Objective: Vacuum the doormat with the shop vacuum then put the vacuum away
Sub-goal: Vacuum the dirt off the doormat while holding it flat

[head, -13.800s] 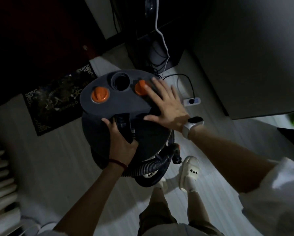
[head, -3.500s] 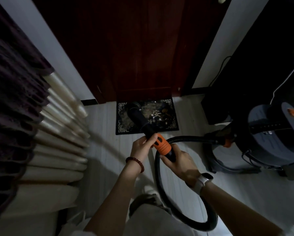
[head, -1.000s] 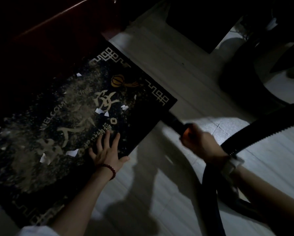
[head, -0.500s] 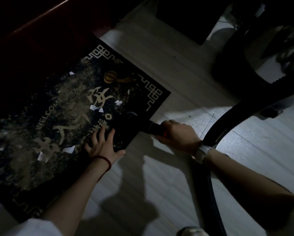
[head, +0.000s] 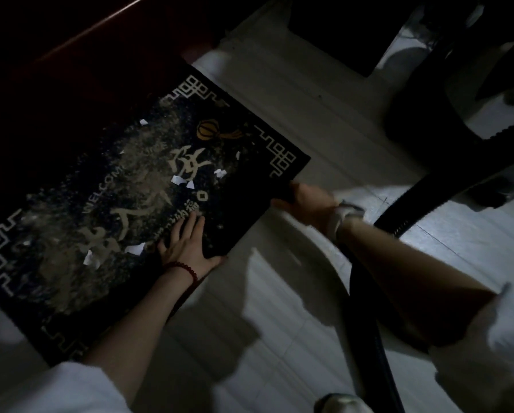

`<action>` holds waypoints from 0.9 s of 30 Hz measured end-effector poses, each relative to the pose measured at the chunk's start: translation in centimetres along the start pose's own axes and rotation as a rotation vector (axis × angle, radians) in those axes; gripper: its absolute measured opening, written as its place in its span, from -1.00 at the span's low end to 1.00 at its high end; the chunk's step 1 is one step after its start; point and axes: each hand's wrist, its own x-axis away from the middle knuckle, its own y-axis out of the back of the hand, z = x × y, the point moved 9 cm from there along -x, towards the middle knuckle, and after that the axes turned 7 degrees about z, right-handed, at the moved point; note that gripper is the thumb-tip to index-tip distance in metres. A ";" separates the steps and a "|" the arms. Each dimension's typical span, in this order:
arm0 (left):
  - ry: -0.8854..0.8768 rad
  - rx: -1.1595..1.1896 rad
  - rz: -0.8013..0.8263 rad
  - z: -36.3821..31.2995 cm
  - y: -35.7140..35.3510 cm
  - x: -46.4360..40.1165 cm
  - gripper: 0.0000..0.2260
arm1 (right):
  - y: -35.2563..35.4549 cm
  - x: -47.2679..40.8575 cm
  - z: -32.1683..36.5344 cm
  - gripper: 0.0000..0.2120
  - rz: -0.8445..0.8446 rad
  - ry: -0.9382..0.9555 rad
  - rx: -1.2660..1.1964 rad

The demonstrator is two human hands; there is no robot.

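Doormat (head: 106, 186) dusty w/ paper bits; left hand (head: 187, 245) flat, fingers spread on it; right hand (head: 306, 201) blurred, grip unclear.

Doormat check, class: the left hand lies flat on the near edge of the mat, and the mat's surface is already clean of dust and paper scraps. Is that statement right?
Not quite. The head view shows the left hand flat on the near edge of the doormat, but the mat is not clean: pale dust and white paper scraps lie across it.
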 end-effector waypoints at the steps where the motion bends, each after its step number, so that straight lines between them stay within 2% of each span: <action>1: 0.000 0.010 -0.018 0.3 0.1 0.0 -0.11 | -1.7 0.7 0.8 -0.61 0.036 0.034 0.010; 5: -0.005 0.025 -0.042 0.5 0.0 0.2 -0.10 | -5.1 4.3 2.5 -0.67 0.155 0.133 0.060; 9: -0.017 0.025 -0.037 0.5 -0.4 -0.1 -0.10 | 0.2 2.2 -0.4 -0.67 0.010 0.031 -0.036; 11: -0.028 -0.006 -0.026 0.7 -0.4 0.0 -0.10 | 1.0 1.4 -1.1 -0.68 -0.004 -0.008 -0.094; 15: -0.029 -0.028 -0.068 1.5 -0.7 1.0 -0.13 | -3.3 2.5 1.8 -0.63 0.081 0.084 0.093; 19: -0.043 -0.040 -0.120 3.2 -1.7 2.8 -0.13 | -5.3 4.7 3.8 -0.61 0.141 0.152 0.116; 24: -0.049 -0.041 -0.044 4.2 -2.4 3.6 -0.17 | -6.6 6.0 6.3 -0.52 0.139 0.238 0.122; 27: -0.020 0.085 -0.008 4.6 -2.0 4.1 -0.22 | -8.1 6.4 6.8 -0.47 0.182 0.228 0.129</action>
